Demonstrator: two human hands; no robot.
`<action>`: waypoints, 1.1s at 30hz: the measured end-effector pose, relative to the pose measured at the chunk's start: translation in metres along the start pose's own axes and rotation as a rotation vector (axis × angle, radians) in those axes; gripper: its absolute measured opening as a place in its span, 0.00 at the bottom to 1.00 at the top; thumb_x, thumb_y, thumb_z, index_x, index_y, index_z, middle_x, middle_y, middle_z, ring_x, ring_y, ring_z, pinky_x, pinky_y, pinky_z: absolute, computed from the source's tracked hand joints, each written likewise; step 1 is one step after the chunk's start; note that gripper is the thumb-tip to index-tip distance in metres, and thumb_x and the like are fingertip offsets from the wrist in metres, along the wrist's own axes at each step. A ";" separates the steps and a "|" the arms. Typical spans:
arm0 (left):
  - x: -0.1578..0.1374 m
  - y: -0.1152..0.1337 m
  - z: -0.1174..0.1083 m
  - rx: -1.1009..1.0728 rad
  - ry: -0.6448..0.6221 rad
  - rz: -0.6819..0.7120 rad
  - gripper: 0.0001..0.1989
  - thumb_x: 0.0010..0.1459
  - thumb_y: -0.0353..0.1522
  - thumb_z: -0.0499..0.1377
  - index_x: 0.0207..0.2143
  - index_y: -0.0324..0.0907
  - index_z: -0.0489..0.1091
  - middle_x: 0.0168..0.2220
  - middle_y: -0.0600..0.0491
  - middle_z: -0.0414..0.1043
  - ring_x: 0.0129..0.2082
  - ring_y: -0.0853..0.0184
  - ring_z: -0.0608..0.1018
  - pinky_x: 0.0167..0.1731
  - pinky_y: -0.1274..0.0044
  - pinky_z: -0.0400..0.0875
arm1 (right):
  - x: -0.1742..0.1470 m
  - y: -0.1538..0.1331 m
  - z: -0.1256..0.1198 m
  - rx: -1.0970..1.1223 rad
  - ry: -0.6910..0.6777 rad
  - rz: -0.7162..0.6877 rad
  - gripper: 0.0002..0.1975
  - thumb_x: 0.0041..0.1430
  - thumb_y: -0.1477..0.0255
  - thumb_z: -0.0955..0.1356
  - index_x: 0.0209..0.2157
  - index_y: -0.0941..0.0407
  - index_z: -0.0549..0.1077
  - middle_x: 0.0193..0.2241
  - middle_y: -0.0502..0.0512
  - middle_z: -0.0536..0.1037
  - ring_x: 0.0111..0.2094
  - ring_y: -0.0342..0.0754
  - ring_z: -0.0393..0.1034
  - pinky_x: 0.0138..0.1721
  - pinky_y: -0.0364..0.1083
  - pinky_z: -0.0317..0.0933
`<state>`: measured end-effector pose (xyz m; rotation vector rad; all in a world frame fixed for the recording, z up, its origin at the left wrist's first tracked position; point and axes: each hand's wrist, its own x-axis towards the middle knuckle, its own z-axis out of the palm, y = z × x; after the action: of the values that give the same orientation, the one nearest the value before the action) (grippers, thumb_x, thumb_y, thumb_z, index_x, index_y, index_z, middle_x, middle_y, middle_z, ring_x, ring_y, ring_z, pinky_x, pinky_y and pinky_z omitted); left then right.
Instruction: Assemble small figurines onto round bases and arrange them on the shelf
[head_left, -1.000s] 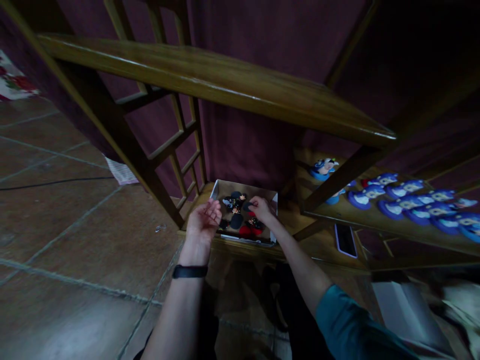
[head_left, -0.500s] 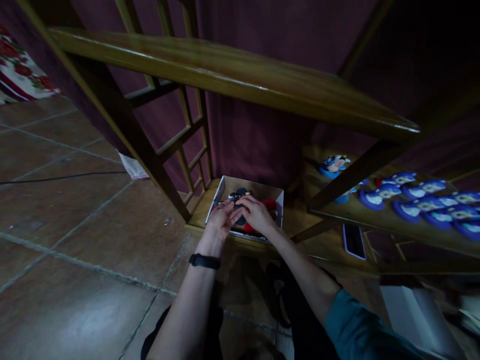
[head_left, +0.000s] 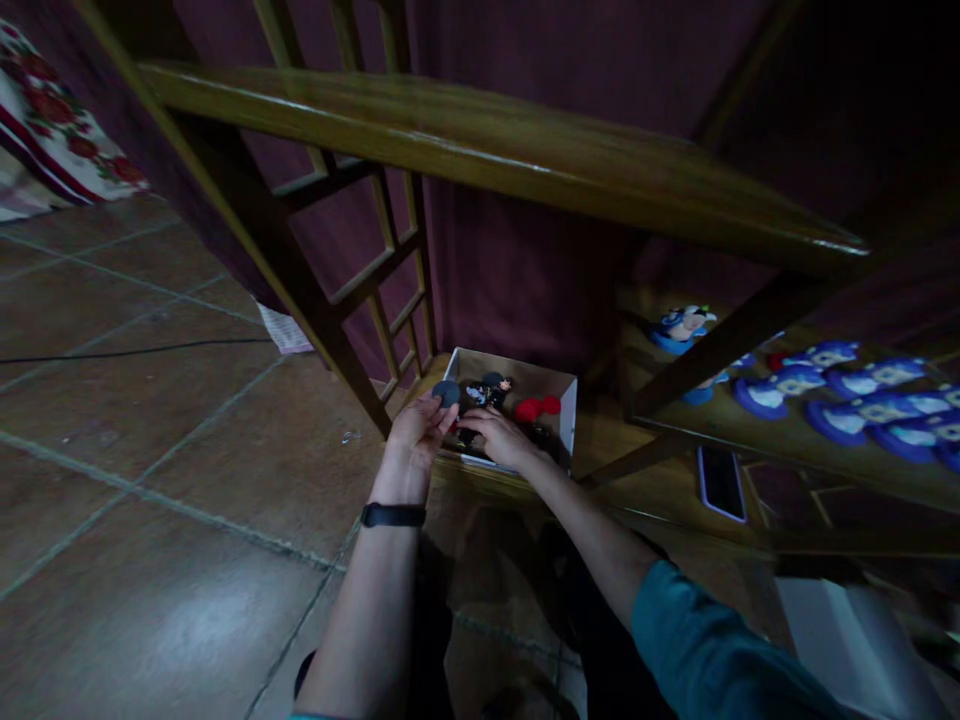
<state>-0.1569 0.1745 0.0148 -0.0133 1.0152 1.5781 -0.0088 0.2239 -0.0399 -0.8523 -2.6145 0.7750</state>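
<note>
My left hand is closed on a small figurine, its round grey base turned up toward me at the box's left edge; the figurine's body is mostly hidden by my fingers. My right hand is low inside the shallow cardboard box, its fingers stretched out to the left over dark pieces. In the box, just beyond that hand, lies a black and white figurine with a grey base. Red round pieces lie to its right.
The box stands on a low wooden shelf under a thick wooden rail. A lattice side rises at left. Right of it are several blue and white figurines on a board and a phone. A cable crosses the tiled floor.
My hands were together over the box and have moved apart. My left hand has moved left with the figurine, its base now showing. The red pieces are more visible.
</note>
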 end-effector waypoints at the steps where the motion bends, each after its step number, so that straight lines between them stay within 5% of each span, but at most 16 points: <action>1: -0.001 0.000 0.001 0.000 0.002 0.001 0.09 0.53 0.19 0.52 0.31 0.38 0.68 0.25 0.53 0.71 0.23 0.74 0.74 0.29 0.79 0.75 | 0.000 0.000 0.003 -0.035 -0.027 -0.030 0.23 0.51 0.84 0.63 0.47 0.51 0.70 0.49 0.52 0.70 0.51 0.47 0.61 0.53 0.47 0.54; 13: -0.005 0.003 0.001 0.007 0.037 0.013 0.07 0.53 0.19 0.52 0.30 0.37 0.66 0.25 0.52 0.71 0.24 0.72 0.74 0.29 0.77 0.74 | 0.000 -0.002 0.004 -0.034 -0.009 0.041 0.17 0.49 0.77 0.68 0.43 0.54 0.72 0.46 0.56 0.70 0.46 0.49 0.65 0.49 0.49 0.59; 20: -0.004 0.004 0.003 0.036 0.066 0.062 0.09 0.51 0.18 0.52 0.29 0.37 0.67 0.23 0.54 0.70 0.21 0.74 0.73 0.30 0.78 0.74 | 0.003 -0.014 -0.027 0.694 0.107 0.420 0.12 0.56 0.69 0.62 0.41 0.55 0.72 0.30 0.51 0.76 0.27 0.42 0.70 0.29 0.44 0.68; 24: -0.008 -0.001 0.008 0.068 0.014 0.072 0.08 0.50 0.19 0.54 0.29 0.36 0.69 0.25 0.52 0.72 0.24 0.73 0.75 0.30 0.78 0.75 | -0.002 -0.020 -0.042 0.998 0.160 0.493 0.12 0.54 0.69 0.64 0.39 0.57 0.72 0.29 0.53 0.75 0.26 0.41 0.70 0.25 0.42 0.70; 33: -0.011 -0.013 0.015 0.088 -0.099 0.049 0.08 0.51 0.19 0.54 0.32 0.34 0.71 0.27 0.50 0.74 0.25 0.72 0.76 0.33 0.76 0.76 | -0.011 -0.019 -0.058 0.889 0.275 0.474 0.13 0.53 0.65 0.65 0.39 0.55 0.71 0.24 0.48 0.71 0.20 0.38 0.64 0.19 0.37 0.61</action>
<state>-0.1357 0.1737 0.0220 0.1501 1.0134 1.5617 0.0149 0.2273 0.0168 -1.1541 -1.5494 1.6157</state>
